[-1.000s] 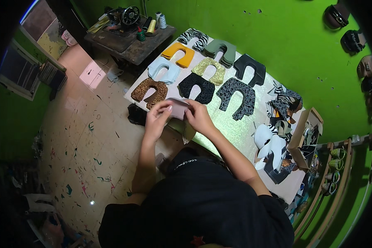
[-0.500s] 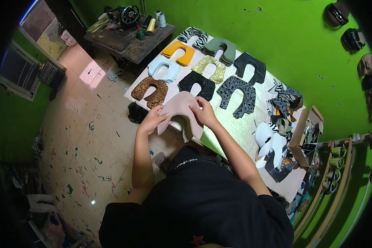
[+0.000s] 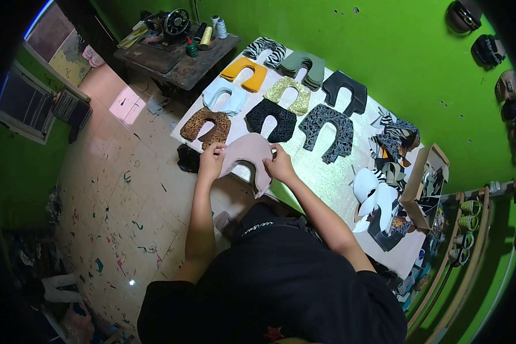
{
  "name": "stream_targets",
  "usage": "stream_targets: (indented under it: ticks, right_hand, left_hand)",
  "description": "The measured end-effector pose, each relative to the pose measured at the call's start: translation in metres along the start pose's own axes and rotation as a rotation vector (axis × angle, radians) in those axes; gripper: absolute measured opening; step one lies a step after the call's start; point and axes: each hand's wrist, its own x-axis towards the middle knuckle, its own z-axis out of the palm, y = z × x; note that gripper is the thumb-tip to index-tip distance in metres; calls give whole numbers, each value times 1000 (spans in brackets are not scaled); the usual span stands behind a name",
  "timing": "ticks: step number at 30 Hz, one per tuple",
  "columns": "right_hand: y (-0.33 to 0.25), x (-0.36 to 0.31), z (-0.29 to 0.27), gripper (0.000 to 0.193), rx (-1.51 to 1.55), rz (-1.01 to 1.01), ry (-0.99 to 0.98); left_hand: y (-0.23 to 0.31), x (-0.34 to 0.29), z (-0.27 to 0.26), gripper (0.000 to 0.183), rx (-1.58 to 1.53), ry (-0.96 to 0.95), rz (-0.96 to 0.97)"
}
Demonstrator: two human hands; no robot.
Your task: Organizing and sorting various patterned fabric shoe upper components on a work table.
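Observation:
Between my two hands I hold a stack of pale pink, horseshoe-shaped shoe upper pieces [image 3: 247,148] over the near edge of the table. My left hand [image 3: 212,163] is closed on its left side, my right hand [image 3: 280,164] on its right. The curved top points away from me and the cut-out faces my body. Just beyond lie stacks of like-shaped pieces: brown patterned ones [image 3: 196,123], black ones [image 3: 258,121] and grey-black patterned ones [image 3: 345,136].
More stacks lie farther back, among them orange pieces [image 3: 255,79] and green pieces [image 3: 314,70]. Scraps and an open cardboard box [image 3: 419,198] occupy the table's right end. A sewing machine [image 3: 167,28] stands on a wooden table at the back left. Small offcuts litter the floor [image 3: 137,189].
The pink pieces have tilted and shifted slightly left and down. Both hands have shifted their hold along the sides; the cut-out looks narrower now.

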Motion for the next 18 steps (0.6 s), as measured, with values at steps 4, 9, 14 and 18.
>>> stream_targets:
  ticks: [4, 9, 14, 18]
  right_hand:
    - [27, 4, 23, 49, -145, -114, 138]
    - [24, 3, 25, 44, -131, -141, 139]
    - [32, -3, 23, 51, -193, -151, 139]
    - [-5, -26, 0, 59, -389, 14, -44]
  left_hand:
    - [0, -1, 6, 28, 67, 11, -39]
    - [-2, -2, 10, 31, 72, 45, -19]
    - [-1, -1, 16, 31, 82, 60, 42]
    - [1, -6, 18, 29, 318, 201, 187]
